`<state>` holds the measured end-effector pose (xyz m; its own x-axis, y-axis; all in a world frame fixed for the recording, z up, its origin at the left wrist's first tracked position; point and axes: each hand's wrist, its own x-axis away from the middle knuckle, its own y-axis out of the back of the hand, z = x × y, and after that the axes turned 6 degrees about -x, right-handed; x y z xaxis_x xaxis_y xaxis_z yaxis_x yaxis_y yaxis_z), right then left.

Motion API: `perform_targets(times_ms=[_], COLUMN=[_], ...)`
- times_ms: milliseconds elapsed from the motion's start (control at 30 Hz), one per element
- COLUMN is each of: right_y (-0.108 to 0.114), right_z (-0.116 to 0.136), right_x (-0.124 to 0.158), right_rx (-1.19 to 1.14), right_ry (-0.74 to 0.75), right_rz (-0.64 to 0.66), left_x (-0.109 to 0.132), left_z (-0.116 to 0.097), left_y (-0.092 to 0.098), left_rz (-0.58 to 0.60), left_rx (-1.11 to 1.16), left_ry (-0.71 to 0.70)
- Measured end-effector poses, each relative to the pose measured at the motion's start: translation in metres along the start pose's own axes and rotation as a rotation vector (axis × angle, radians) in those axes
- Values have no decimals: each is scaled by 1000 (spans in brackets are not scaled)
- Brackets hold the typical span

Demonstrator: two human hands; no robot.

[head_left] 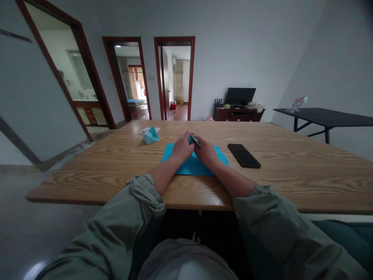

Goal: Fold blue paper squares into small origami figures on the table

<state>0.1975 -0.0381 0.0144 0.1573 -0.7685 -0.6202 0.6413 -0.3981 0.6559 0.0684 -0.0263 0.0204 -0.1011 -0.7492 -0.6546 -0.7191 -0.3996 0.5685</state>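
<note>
Both my hands meet above a bright blue sheet [194,169] that lies flat near the table's front edge. Between them is a small piece of folded blue paper [192,139], its darker side facing me. My left hand [183,147] grips it from the left, and my right hand [205,149] closes on it from the right. Most fingertips are hidden behind the hands. A light blue folded paper shape [151,135] stands to the left, beside a white card [145,130]. To the right of the sheet lies a black phone [244,155].
The wooden table [116,171] spreads wide on both sides. A black folding table [329,116] with a clear plastic bottle [298,103] stands at the right. Against the far wall, a low cabinet [239,114] carries a television [240,96]. Several doorways open at the back left.
</note>
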Motion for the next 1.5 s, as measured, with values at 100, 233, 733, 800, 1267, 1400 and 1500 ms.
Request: perform_targets(times_ms=[100, 233, 733, 800, 1267, 1400, 1500], right_y=[-2, -1, 11, 10, 10, 8, 10], right_z=[-1, -5, -26, -24, -30, -31, -29], right_x=[0, -1, -4, -4, 1, 0, 0], right_rx=[2, -43, -376, -385, -458, -466, -447], right_ry=[-23, -49, 132, 177, 42, 31, 15], right_rz=[-13, -80, 40, 54, 219, 189, 172], left_x=[0, -2, -1, -2, -7, -6, -6], left_z=[1, 7, 16, 17, 39, 37, 37], left_y=[-3, -1, 42, 40, 40, 37, 35], left_rz=[7, 12, 638, 602, 498, 445, 392], left_rx=[3, 32, 826, 793, 567, 563, 587], left_ry=[41, 58, 459, 475, 249, 230, 251])
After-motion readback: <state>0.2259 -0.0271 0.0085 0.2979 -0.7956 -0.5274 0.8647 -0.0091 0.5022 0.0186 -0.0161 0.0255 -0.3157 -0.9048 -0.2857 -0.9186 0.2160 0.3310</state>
